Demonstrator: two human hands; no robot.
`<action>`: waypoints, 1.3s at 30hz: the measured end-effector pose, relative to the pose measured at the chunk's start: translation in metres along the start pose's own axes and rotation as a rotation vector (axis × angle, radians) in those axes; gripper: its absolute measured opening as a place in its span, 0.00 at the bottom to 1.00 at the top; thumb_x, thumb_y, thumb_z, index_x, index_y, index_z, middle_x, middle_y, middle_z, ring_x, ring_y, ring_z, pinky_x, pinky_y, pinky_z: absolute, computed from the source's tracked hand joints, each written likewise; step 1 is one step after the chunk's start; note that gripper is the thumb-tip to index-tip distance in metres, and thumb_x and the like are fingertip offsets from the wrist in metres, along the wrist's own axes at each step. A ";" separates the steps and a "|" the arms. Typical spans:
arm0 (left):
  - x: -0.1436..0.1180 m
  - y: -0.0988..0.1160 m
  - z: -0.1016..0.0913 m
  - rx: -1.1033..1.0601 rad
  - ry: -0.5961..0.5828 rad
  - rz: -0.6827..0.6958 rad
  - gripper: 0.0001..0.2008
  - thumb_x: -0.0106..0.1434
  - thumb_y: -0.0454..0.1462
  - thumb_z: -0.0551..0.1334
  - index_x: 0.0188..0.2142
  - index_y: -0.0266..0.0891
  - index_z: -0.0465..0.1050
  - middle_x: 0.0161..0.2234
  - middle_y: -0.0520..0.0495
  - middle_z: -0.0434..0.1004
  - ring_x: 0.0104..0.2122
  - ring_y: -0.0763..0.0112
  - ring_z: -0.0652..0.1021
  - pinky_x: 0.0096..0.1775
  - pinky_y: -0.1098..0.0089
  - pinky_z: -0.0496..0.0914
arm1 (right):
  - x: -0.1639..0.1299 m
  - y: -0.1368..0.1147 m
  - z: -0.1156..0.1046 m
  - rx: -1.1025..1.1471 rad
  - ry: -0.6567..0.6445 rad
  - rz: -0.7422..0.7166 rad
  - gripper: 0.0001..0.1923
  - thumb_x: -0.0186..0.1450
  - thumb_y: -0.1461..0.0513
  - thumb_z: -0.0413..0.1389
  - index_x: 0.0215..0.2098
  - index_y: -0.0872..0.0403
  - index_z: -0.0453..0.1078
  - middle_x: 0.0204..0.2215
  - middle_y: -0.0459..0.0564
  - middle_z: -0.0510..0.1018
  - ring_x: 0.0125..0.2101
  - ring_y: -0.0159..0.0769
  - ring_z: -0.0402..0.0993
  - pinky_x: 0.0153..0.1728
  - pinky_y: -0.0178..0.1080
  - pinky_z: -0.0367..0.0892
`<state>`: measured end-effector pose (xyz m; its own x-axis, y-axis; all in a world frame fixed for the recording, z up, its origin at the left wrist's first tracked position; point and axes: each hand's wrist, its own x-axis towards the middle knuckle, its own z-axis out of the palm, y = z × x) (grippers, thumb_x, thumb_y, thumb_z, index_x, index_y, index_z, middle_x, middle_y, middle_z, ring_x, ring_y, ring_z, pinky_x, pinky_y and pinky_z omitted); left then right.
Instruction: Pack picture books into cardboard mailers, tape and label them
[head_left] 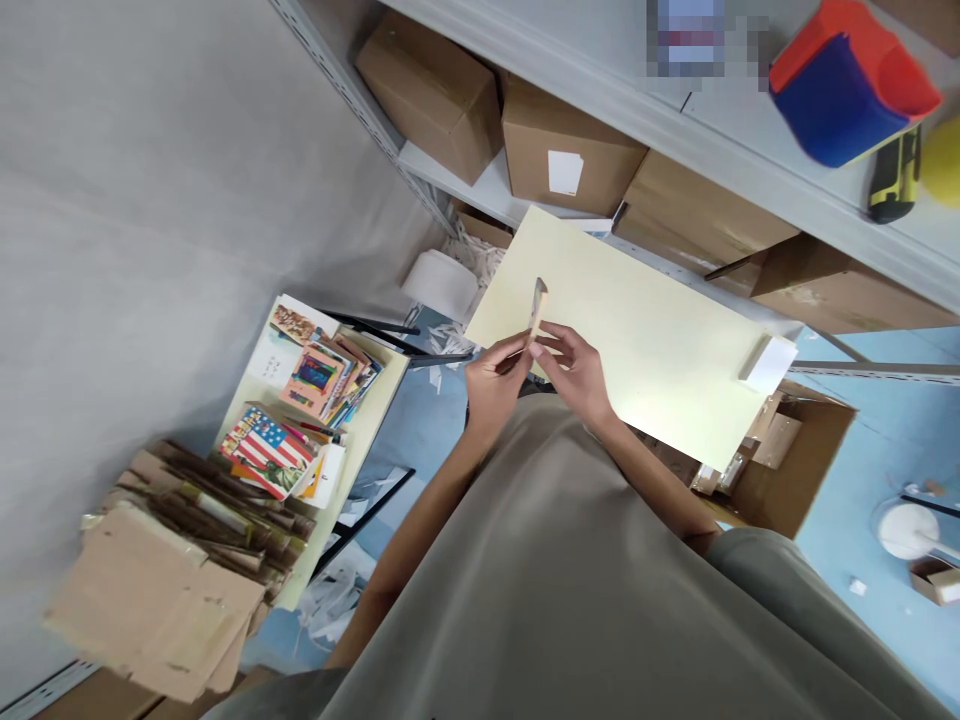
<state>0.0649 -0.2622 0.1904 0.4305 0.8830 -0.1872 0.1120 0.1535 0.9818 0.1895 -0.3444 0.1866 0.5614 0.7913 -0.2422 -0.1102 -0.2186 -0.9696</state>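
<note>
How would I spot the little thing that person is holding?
Find the pale yellow table below the shelves of brown boxes. At its near edge, the left hand and right hand pinch a thin tan card, upright and edge-on, unlike the flat white block.

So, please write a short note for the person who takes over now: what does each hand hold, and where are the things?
Left hand: pinches the lower end of the thin flat tan cardboard piece.
Right hand: fingers on the same piece from the other side; the piece stands upright over the pale yellow rectangular table.
A small white block lies at the table's right edge.
The colourful printed cards are stacked on the side table to the left, with the flattened brown cardboard beside them.
Done or left: cannot tell from this view.
</note>
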 end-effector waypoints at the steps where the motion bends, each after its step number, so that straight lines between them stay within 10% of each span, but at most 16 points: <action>1: -0.003 0.002 0.002 0.037 -0.030 0.049 0.13 0.68 0.49 0.76 0.48 0.49 0.91 0.52 0.45 0.91 0.53 0.55 0.88 0.61 0.53 0.82 | 0.000 0.001 0.001 0.015 0.012 -0.003 0.32 0.69 0.34 0.67 0.60 0.45 0.80 0.58 0.56 0.87 0.57 0.49 0.86 0.56 0.50 0.85; 5: -0.008 0.006 0.001 0.029 -0.123 0.086 0.13 0.70 0.47 0.75 0.51 0.49 0.90 0.58 0.43 0.88 0.61 0.53 0.86 0.62 0.53 0.82 | 0.008 0.009 -0.006 0.011 0.062 -0.040 0.30 0.72 0.34 0.62 0.53 0.46 0.82 0.45 0.52 0.89 0.46 0.44 0.87 0.50 0.48 0.85; 15: 0.026 -0.003 -0.040 -0.019 0.091 0.071 0.12 0.66 0.49 0.76 0.41 0.44 0.89 0.49 0.42 0.91 0.51 0.56 0.88 0.50 0.59 0.83 | 0.020 0.007 -0.029 0.163 -0.058 0.088 0.29 0.66 0.35 0.70 0.47 0.48 0.84 0.36 0.47 0.85 0.35 0.38 0.82 0.41 0.45 0.83; 22: 0.030 -0.010 -0.045 -0.066 0.033 -0.046 0.26 0.64 0.61 0.77 0.44 0.42 0.88 0.42 0.43 0.91 0.42 0.59 0.88 0.44 0.61 0.83 | 0.021 0.000 -0.027 0.169 -0.112 0.129 0.29 0.65 0.35 0.71 0.47 0.48 0.85 0.37 0.48 0.87 0.39 0.40 0.83 0.44 0.45 0.84; 28: 0.036 -0.024 -0.047 -0.133 -0.091 -0.074 0.26 0.60 0.52 0.81 0.52 0.43 0.86 0.43 0.45 0.90 0.44 0.59 0.88 0.49 0.59 0.82 | 0.024 0.001 -0.030 0.157 -0.166 0.090 0.26 0.68 0.37 0.71 0.51 0.46 0.85 0.41 0.48 0.89 0.42 0.41 0.85 0.45 0.46 0.85; 39: 0.043 -0.004 -0.054 0.187 -0.087 0.319 0.08 0.73 0.44 0.71 0.38 0.45 0.84 0.50 0.43 0.90 0.56 0.57 0.86 0.63 0.52 0.77 | 0.031 -0.009 -0.033 -0.051 -0.146 -0.297 0.08 0.78 0.50 0.64 0.45 0.41 0.85 0.58 0.44 0.88 0.73 0.49 0.75 0.78 0.66 0.64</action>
<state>0.0351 -0.2007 0.1799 0.5439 0.8309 0.1172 0.1179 -0.2139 0.9697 0.2351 -0.3364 0.1884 0.4391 0.8973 0.0450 0.0841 0.0088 -0.9964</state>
